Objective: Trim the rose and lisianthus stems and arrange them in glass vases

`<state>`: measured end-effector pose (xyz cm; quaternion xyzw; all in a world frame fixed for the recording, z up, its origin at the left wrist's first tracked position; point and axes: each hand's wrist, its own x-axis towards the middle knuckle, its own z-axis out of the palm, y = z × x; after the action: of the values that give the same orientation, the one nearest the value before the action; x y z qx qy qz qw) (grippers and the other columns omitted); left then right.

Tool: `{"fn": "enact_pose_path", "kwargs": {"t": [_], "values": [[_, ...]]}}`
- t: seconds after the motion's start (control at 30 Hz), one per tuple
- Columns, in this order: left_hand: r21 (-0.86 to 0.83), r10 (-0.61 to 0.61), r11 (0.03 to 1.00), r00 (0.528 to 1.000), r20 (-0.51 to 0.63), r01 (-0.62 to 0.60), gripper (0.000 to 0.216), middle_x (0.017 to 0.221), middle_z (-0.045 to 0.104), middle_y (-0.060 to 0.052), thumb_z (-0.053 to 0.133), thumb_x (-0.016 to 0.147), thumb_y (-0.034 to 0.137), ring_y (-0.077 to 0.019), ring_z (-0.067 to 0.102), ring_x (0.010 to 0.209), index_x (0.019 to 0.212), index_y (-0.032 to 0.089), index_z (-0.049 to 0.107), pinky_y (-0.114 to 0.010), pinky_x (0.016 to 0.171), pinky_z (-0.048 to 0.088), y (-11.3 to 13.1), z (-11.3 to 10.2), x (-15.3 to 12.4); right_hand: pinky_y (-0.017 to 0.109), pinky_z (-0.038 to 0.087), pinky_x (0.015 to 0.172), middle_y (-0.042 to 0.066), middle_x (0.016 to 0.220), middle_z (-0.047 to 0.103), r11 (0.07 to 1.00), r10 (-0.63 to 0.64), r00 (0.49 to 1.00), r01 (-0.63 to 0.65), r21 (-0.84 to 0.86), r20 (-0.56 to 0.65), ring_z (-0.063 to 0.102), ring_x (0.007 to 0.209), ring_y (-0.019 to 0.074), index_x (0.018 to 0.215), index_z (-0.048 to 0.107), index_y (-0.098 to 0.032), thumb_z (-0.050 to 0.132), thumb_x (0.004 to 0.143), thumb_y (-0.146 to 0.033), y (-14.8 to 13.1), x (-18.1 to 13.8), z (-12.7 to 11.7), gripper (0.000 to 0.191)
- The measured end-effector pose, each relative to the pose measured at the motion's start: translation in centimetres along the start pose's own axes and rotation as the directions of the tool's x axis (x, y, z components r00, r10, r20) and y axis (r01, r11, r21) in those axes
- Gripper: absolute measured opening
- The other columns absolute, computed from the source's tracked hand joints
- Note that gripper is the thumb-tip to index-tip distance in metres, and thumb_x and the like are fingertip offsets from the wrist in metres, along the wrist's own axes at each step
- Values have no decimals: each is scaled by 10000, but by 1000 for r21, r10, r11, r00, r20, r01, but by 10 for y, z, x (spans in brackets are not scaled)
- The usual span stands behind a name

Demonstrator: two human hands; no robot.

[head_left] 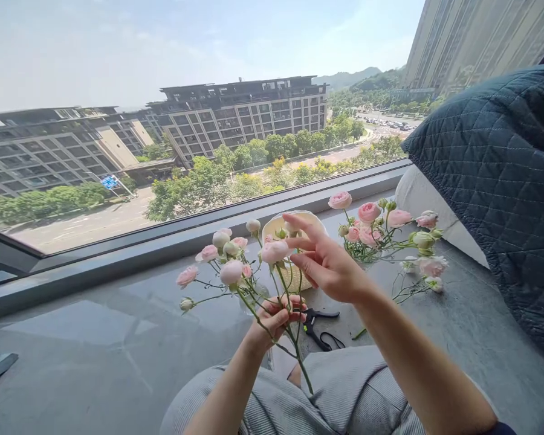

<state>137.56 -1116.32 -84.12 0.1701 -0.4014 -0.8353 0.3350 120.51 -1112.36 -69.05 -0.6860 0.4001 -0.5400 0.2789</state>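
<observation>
My left hand (274, 320) grips the pink spray rose stems (284, 293), tilted. My right hand (326, 263) is open, fingers spread just beside one bloom (274, 251), in front of a cream vessel (294, 222). Black-handled pruning shears (315, 326) lie on the grey sill (95, 326); more cut roses (376, 232) lie to the right.

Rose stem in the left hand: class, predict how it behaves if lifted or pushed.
The rose stem in the left hand is probably light yet stiff: it runs straight below the grip. Its thin side shoots likely bend easily. The open blooms look fragile, with loose petals.
</observation>
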Motion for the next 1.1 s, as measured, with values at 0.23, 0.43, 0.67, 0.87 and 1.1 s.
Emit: {"fn": "enact_pose_path", "kwargs": {"t": [0.23,0.43,0.67,0.87,1.1], "values": [[8,0,1000,1000,-19,0,299,909,656,-74,833,622,331,-209,653,853,657,128,616,-330,718,545,-1,0,-1,219,442,461,-21,852,680,992,-23,997,13,-125,-79,444,460,60,1396,314,-250,549,839,-119,-4,-1,8,618],[-14,12,1000,1000,-5,-12,280,887,639,-59,821,642,314,-187,646,823,659,131,610,-314,707,538,-3,0,-2,231,478,505,-33,811,704,942,-143,968,69,-328,-207,512,475,79,1319,355,-227,542,839,-115,-5,-2,17,527],[6,41,999,997,-62,-41,362,861,598,-63,841,600,364,-193,618,821,638,131,566,-316,679,533,-2,0,-3,225,488,554,-39,756,727,704,-453,842,136,-697,-294,631,566,103,1208,442,-254,467,880,-102,-2,0,20,363],[12,60,998,997,-52,-60,324,890,600,-64,823,623,357,-184,599,829,630,134,589,-317,689,524,-1,-1,-2,255,493,600,-18,801,737,588,-564,743,54,-807,-362,667,642,133,1205,481,-252,483,884,-114,-9,3,9,350],[-10,83,996,994,-69,-84,303,882,608,-64,839,607,329,-183,616,830,630,127,614,-318,695,538,4,-1,-1,273,497,719,40,835,716,637,-447,771,-81,-766,-454,644,731,157,986,627,-204,500,888,-162,50,25,-6,166]]}}
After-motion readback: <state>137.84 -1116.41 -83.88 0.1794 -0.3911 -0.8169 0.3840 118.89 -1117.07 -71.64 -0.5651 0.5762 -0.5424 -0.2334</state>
